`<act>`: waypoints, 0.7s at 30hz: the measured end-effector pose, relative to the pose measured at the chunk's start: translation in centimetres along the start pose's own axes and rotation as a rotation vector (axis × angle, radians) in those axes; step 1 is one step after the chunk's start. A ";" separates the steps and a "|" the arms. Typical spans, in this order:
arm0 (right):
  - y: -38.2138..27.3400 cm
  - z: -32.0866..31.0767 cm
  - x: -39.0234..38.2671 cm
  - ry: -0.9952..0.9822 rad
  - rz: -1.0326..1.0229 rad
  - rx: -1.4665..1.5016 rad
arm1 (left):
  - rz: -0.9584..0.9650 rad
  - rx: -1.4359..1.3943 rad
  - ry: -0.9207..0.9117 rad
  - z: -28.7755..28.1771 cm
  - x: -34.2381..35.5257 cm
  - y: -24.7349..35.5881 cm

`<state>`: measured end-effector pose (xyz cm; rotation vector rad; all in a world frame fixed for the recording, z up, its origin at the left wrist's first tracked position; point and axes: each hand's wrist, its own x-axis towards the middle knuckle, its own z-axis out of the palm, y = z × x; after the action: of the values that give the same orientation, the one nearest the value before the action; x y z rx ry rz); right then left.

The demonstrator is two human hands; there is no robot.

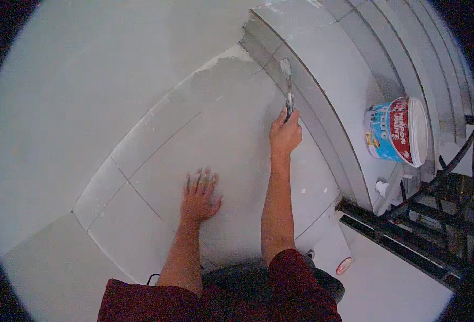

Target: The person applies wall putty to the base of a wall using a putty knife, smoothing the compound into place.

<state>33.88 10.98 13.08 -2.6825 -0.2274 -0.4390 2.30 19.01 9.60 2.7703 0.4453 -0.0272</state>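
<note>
The hand tool [289, 88] looks rough and white-smeared. The bucket [390, 131] is smooth plastic, the railing [398, 235] dark metal, the sleeves [300, 282] matt cloth, the tiles [119, 214] smooth.

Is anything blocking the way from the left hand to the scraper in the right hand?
Nothing visible does. Between the left hand and the scraper, held by the right hand, I see just pale floor. The bucket is farther right.
</note>
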 end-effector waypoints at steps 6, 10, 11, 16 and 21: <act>0.1 0.2 -1.0 -0.059 0.096 0.001 | -0.003 -0.059 0.014 -0.3 0.0 0.0; 0.2 0.8 -1.0 -0.006 0.026 0.048 | -0.014 -0.011 -0.035 -0.3 0.2 -0.2; 0.3 0.6 -1.2 -0.044 0.055 0.049 | -0.018 -0.021 -0.046 -0.4 0.1 -0.3; 0.6 0.6 -1.1 -0.115 0.111 0.077 | 0.001 -0.001 -0.007 -0.1 -0.1 -0.4; 0.1 0.7 -0.4 -0.006 0.008 0.088 | 0.003 0.033 -0.020 -0.5 0.1 -0.2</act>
<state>33.68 11.15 12.27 -2.5980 -0.2322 -0.4085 2.28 19.40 9.96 2.8003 0.4392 -0.0623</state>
